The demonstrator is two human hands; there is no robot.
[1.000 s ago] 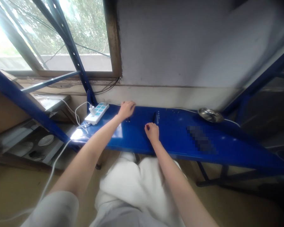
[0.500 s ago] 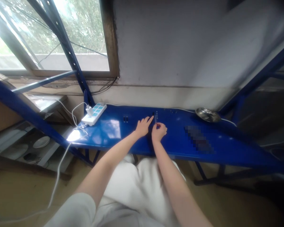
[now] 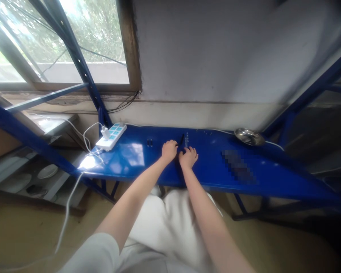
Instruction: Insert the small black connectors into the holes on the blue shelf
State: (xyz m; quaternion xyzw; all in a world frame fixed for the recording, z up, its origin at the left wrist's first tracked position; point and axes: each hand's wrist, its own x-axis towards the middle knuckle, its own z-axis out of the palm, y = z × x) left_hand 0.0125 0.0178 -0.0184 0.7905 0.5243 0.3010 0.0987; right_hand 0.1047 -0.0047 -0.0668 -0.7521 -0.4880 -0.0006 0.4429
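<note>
On the blue tabletop (image 3: 159, 172), my left hand (image 3: 169, 152) has its fingers curled, with a small dark bit at the fingertips that is too small to name. Close beside it, my right hand (image 3: 188, 157) rests low over the table, fingers bent and somewhat apart, with nothing visible in them. A slim black stick-like piece (image 3: 182, 138) lies just beyond the gap between the hands. To its right runs a short row of small clear round pieces (image 3: 186, 138), just past my right fingertips. Two small dark pieces (image 3: 149, 143) lie further left.
A white power strip (image 3: 111, 137) with a plugged-in charger sits at the table's left end, its cord hanging down. A shiny metal bowl (image 3: 249, 137) stands at the back right. A pixelated dark object (image 3: 238, 166) lies right of my hands. Blue frame posts flank the table.
My left index finger has drawn back and curled, uncovering the black piece. My right hand has shifted slightly left and turned palm down; the reddish bit at its fingers no longer shows.
</note>
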